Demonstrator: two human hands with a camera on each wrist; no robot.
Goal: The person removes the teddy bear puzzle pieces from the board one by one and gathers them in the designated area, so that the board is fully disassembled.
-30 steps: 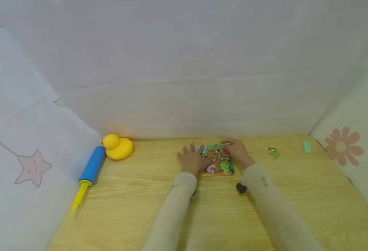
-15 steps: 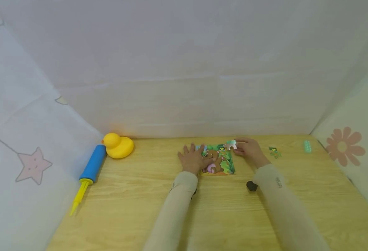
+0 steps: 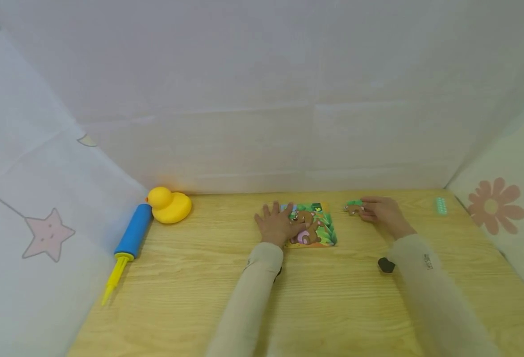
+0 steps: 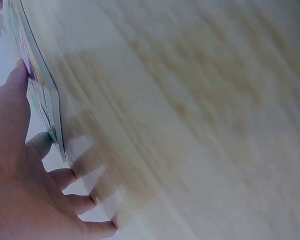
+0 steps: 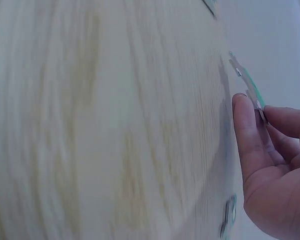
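My left hand (image 3: 276,225) lies with fingers spread over the left part of a bear picture puzzle (image 3: 317,233), which rests flat on the table. In the left wrist view, the thumb and index finger of the left hand (image 4: 19,165) touch the puzzle (image 4: 52,100), seen nearly edge-on, while the other fingertips reach the wood. Right of the puzzle, my right hand (image 3: 386,213) pinches a green and brown puzzle piece (image 3: 353,208) between thumb and fingers. The right wrist view shows this piece (image 5: 250,85) raised off the table. Another loose piece (image 5: 230,217) lies beneath the hand.
A yellow rubber duck (image 3: 170,206) and a blue and yellow hand pump (image 3: 132,235) lie at the left. A small mint-green bumpy object (image 3: 441,206) sits at the far right. White printed cloth (image 3: 244,124) borders the wooden table (image 3: 190,277).
My right hand has moved right from the puzzle's upper right corner, carrying the puzzle piece away. It now covers the loose pieces in the head view. My left hand has stayed in place.
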